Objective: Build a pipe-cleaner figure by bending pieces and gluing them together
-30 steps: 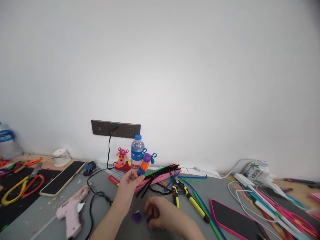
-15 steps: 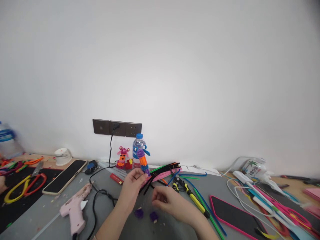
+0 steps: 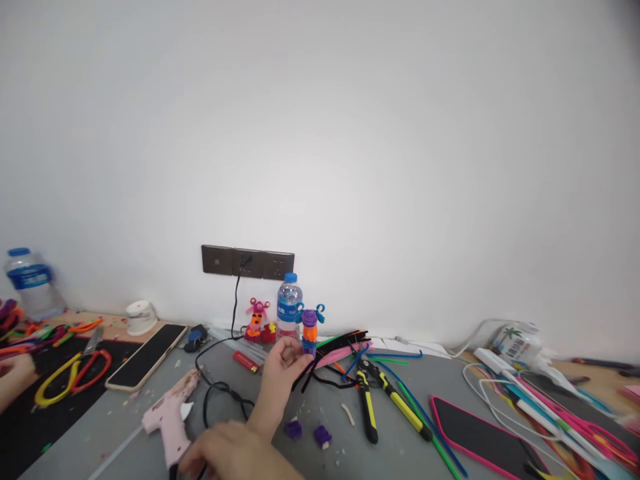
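Observation:
My left hand (image 3: 281, 373) pinches the base of a small pipe-cleaner figure (image 3: 310, 328) and holds it upright; the figure is orange with a purple top and blue loops. Reaching across low at the left, my right hand (image 3: 227, 455) has its fingertips at the handle of a pink glue gun (image 3: 167, 417). Those fingers are curled and partly cut off by the frame's bottom edge, so a grip cannot be made out. Two purple pieces (image 3: 293, 429) (image 3: 323, 437) lie on the grey table just right of my arms.
A water bottle (image 3: 289, 308) and a pink figure (image 3: 256, 319) stand by the wall sockets (image 3: 247, 262). Pipe cleaners (image 3: 343, 341), yellow pliers (image 3: 369, 403), a phone (image 3: 147, 355), a pink-edged dark slab (image 3: 475, 443) and cables lie around. Another person's hand (image 3: 13, 387) is at the left edge.
My right hand left the purple pieces and crossed left to the glue gun. My left hand turned the figure upright. The view shifted, so everything sits further right.

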Demonstrator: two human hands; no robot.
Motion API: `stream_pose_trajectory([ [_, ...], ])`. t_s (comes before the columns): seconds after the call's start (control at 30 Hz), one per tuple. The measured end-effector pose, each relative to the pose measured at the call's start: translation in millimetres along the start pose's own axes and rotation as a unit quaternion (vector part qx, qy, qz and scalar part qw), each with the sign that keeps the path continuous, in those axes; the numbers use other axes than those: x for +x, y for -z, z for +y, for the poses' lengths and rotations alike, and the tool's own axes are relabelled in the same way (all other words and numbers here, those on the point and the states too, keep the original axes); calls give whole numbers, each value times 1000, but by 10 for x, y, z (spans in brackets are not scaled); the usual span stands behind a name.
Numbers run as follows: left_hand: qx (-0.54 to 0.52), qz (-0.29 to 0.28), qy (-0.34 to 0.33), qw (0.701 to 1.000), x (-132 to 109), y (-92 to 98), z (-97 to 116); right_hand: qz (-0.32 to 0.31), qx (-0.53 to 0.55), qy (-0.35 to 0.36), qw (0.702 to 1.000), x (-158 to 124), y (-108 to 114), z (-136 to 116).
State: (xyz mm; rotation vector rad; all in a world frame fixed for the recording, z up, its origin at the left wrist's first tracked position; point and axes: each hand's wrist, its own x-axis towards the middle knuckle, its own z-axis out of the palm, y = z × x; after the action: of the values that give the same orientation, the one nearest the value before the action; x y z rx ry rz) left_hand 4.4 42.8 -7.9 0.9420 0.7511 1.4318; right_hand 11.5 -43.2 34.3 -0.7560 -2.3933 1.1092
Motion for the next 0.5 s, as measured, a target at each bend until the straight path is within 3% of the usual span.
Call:
stream_pose_trajectory([
  [0.07, 13, -2, -3, 1000, -19, -19, -11, 47, -71, -39, 996, 282, -299, 55],
  [0.17, 17, -20, -1, 1000, -32, -42, -34, 83, -65, -33, 994, 552, -558, 86],
  [0.33, 13, -41, -5, 999, -16, -18, -55, 108, -34, -39, 993, 734, -563, 36],
  [0.5, -9, -27, 2, 1000, 16, 10, -64, 122, -21, -90, 988, 790, -509, 60],
])
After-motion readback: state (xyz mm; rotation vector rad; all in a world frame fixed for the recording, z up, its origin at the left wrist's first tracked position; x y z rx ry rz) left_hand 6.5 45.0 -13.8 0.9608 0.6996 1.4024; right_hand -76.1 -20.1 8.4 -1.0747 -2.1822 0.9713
